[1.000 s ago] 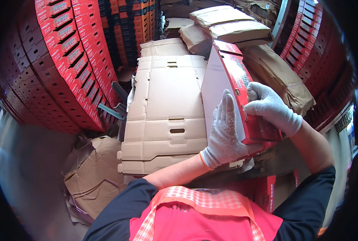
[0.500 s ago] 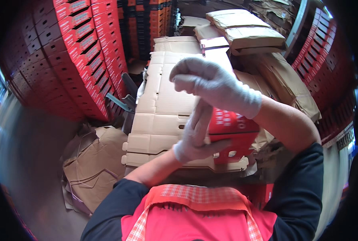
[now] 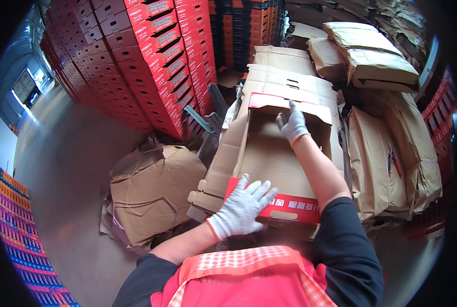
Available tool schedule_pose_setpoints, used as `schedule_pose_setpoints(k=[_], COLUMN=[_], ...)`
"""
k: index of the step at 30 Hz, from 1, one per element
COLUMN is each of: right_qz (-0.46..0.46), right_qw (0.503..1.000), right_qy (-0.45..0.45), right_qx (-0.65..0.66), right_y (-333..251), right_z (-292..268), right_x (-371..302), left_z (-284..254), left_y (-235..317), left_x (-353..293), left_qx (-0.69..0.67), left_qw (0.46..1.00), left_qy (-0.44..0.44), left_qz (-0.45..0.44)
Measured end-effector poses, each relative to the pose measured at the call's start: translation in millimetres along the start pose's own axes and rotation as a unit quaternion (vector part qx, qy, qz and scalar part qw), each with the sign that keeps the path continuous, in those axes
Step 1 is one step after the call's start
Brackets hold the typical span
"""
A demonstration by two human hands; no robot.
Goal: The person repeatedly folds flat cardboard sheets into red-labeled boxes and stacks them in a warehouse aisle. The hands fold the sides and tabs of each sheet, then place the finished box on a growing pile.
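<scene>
A cardboard tray box [image 3: 274, 148] with brown inside walls and red outer panels lies open side up before me. My left hand [image 3: 241, 207], in a pale knit glove, lies with spread fingers over the red near side at its left corner. At the far end of the box, my gloved right hand [image 3: 293, 125] has its fingers stretched out near the inside of the far wall; whether they touch it I cannot tell. Beneath the box is a stack of flat brown cardboard blanks [image 3: 220, 169], which juts out on the left.
Tall stacks of red boxes [image 3: 156, 66] rise at the far left. Paper-wrapped bundles [image 3: 377, 56] lie at the back right, and red-handled pliers or cutters [image 3: 396, 163] rest on another bundle [image 3: 366, 169]. A crumpled brown paper bundle [image 3: 146, 199] sits on the floor at left.
The red box, tilted up between my hands before, now lies open on the blanks. My right hand has uncurled and moved to its far end; my left has spread over its near side.
</scene>
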State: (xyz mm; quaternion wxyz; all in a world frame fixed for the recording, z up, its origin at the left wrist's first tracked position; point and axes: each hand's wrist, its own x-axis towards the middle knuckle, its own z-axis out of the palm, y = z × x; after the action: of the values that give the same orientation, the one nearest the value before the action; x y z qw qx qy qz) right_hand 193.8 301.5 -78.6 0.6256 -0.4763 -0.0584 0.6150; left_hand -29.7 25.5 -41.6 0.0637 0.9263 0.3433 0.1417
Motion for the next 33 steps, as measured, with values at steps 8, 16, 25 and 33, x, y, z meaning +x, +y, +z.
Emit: schedule_pose_setpoints(k=[8, 16, 25, 33], right_qz=[-0.134, -0.039, -0.274, -0.384], right_qw=[0.971, 0.512, 0.431, 0.425], right_qy=[-0.153, -0.421, -0.145, 0.172], right_qx=[0.128, -0.748, -0.848, -0.802], right_y=[-7, -57, 12, -12], right_z=[-16, -76, -165, -274], right_x=[78, -178, -345, -514], left_z=[-1, 13, 22, 66], left_y=[0, -13, 15, 100], left_x=[10, 6, 11, 57], left_qx=[-0.009, -0.077, -0.095, -0.236], left_qw=[1.0, 0.991, 0.94, 0.687], left_qy=[-0.019, 0.109, 0.125, 0.105], left_qz=[-0.015, 0.027, 0.304, 0.679])
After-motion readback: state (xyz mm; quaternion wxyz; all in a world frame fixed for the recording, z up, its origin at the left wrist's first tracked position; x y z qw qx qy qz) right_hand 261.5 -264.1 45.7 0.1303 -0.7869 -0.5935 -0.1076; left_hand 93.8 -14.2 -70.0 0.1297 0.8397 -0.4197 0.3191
